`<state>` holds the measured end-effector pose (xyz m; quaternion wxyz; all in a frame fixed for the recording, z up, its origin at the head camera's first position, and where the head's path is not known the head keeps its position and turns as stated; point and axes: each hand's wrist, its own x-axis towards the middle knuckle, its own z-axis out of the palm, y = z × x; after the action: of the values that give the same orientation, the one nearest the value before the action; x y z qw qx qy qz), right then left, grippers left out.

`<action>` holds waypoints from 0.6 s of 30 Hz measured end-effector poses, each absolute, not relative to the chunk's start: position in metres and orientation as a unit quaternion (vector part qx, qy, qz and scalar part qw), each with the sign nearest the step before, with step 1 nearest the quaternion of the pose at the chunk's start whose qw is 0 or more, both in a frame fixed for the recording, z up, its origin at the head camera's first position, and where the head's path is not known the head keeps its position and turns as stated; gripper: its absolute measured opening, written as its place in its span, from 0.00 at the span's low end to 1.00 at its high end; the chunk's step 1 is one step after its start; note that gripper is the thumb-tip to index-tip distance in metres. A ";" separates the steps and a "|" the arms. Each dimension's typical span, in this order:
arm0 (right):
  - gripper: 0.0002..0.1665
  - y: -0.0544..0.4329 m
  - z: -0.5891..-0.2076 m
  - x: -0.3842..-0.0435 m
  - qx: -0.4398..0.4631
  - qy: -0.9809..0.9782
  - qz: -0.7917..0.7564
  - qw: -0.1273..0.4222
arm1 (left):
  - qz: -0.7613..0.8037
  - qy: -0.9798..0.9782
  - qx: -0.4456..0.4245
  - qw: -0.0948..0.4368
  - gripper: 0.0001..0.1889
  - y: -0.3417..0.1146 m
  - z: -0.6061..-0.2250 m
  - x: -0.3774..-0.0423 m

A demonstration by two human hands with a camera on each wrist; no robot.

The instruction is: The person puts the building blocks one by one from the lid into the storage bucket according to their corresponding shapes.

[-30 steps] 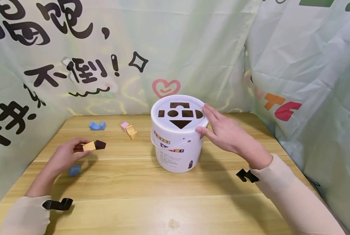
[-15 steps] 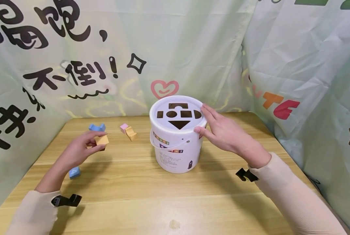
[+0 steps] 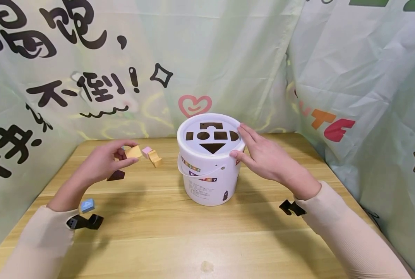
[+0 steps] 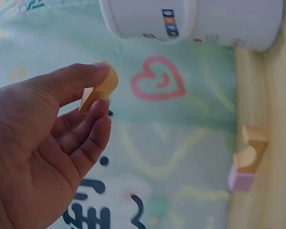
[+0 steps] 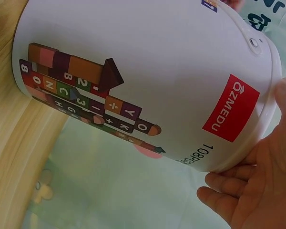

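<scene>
My left hand (image 3: 101,162) pinches a yellow block (image 3: 133,152) between thumb and fingers above the table's left side. In the left wrist view that block (image 4: 107,83) shows a rounded edge, with much of it behind the fingers. A white lidded bucket (image 3: 207,178) stands upright at the middle. Its lid (image 3: 190,146) has several cut-out shapes, among them a circle, a triangle and a half-round. Against the right side of the lid's rim rests my right hand (image 3: 266,155), fingers extended. The right wrist view shows this hand (image 5: 257,186) touching the rim from outside.
A yellow notched block (image 3: 155,158) lies against a pink block (image 3: 146,150) left of the bucket. Beneath my left hand is a dark block (image 3: 115,176). Nearer the front lies a blue block (image 3: 87,205). Printed fabric (image 3: 235,58) hangs behind the wooden table (image 3: 179,240).
Carrying the yellow block, my left hand has moved right and farther back, uncovering the dark block below. It now hides most of the blue notched block. My right hand stays on the lid's rim.
</scene>
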<state>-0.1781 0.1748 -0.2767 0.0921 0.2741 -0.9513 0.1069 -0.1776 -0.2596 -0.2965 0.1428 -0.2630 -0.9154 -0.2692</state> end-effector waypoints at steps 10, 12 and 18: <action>0.49 0.175 -0.277 -0.179 0.270 -0.952 0.108 0.092 | -0.267 -0.888 -0.346 0.145 0.21 -0.228 -0.261 -0.194; 0.49 0.175 -0.277 -0.178 0.271 -0.952 0.109 0.091 | -0.261 -0.886 -0.357 0.138 0.21 -0.221 -0.253 -0.197; 0.49 0.175 -0.278 -0.179 0.270 -0.952 0.112 0.092 | -0.224 -0.898 -0.358 0.121 0.19 -0.200 -0.236 -0.205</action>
<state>-0.1789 0.1749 -0.2776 0.0922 0.2703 -0.9518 0.1120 -0.2049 -0.1999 -0.2355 0.1207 -0.3583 -0.8984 -0.2235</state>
